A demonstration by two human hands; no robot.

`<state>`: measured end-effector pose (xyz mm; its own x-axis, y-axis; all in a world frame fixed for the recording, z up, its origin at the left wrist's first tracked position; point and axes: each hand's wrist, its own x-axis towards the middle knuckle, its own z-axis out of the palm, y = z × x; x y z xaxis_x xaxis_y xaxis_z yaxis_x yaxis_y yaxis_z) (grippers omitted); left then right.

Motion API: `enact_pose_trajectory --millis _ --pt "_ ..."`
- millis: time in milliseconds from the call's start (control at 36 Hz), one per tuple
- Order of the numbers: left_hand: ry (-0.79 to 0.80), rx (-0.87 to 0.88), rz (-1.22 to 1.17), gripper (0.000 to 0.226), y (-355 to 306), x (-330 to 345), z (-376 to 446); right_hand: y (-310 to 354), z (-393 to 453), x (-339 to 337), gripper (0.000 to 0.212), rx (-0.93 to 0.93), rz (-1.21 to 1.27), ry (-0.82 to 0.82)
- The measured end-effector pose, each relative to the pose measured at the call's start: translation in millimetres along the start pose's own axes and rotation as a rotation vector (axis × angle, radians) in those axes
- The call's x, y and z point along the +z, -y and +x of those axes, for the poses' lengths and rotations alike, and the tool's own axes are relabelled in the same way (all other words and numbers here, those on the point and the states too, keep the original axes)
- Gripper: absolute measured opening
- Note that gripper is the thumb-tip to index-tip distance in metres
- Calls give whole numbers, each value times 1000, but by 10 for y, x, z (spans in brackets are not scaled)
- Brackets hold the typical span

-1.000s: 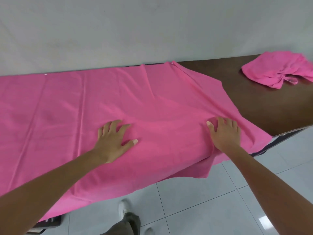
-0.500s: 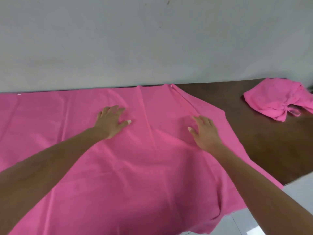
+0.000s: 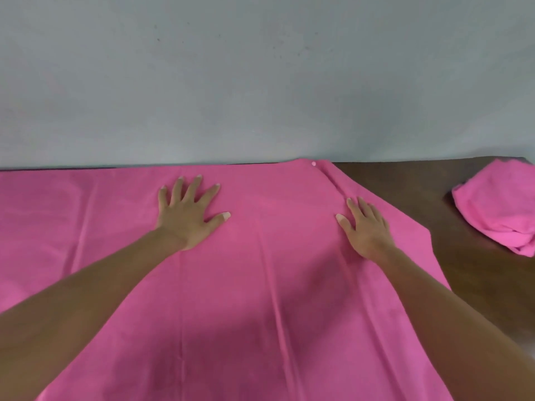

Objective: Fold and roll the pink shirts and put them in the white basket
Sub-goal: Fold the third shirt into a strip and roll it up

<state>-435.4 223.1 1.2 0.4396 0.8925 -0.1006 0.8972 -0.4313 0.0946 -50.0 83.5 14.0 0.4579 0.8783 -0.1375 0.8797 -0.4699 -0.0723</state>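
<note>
Nearest the camera, two bare forearms reached out over a pink shirt (image 3: 260,285) that lay spread wide across the dark wooden surface (image 3: 405,192), its cloth running off the left and lower edges of the view. Farther in, the left hand (image 3: 189,215) lay flat on the fabric with fingers straight and splayed, holding nothing; the right hand (image 3: 366,227) lay flat likewise near the shirt's right-hand seam, fingers straight and close together. Both palms seemed to press down to smooth the cloth before any fold, judging by the faint creases running lengthwise between them. A small white button (image 3: 313,163) showed at the far edge of the shirt. Well apart on the right, a second pink shirt (image 3: 498,206) sat bunched on the bare wood, probably awaiting its turn. No white basket was in view.
</note>
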Motion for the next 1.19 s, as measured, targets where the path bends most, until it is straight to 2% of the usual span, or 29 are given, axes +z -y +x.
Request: enact_pose_trajectory --millis 306,472,694,917,1111,1194 --pt "30 -10 4 83 -20 -8 37 -227 245 -103 77 27 85 47" --pt "-9 23 -29 85 -224 -94 -17 -435 169 -253 65 12 194 -147" --pt "38 229 -104 85 -1100 -143 -265 -1225 31 -422 56 158 181 -135" --pt "87 303 -182 87 -2190 18 -568 -1731 -128 -406 55 222 233 -41" --pt "-12 210 -134 91 -2733 191 -430 -1905 50 -362 49 246 413 -40" --pt "-41 148 -126 92 -2771 246 -280 -1857 131 -432 34 306 536 -12"
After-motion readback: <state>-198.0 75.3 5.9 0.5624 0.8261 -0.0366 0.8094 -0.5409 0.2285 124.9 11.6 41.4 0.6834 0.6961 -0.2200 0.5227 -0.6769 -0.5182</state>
